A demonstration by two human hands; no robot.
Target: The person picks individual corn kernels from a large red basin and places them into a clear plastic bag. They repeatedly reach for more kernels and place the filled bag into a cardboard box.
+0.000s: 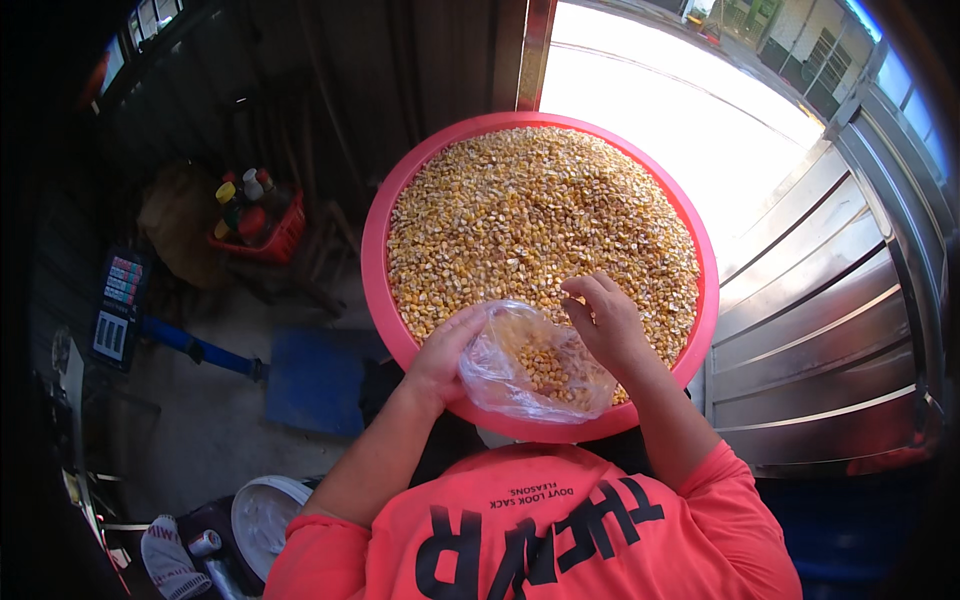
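A wide red plastic basin (381,247) heaped with dried corn kernels (525,195) stands in front of me. At its near edge, my left hand (448,351) grips the left rim of a clear plastic bag (499,382), which lies open with corn kernels inside. My right hand (606,315) is over the corn, just right of the bag's mouth, its fingers bent. Whether kernels are between its fingertips cannot be told. Its underside and the palm are hidden.
Left of the basin are a platform scale with a blue plate (311,382) and a red basket (296,229) of bottles. A white bucket (259,510) stands at lower left. A metal door (810,322) is on the right, beside a bright doorway.
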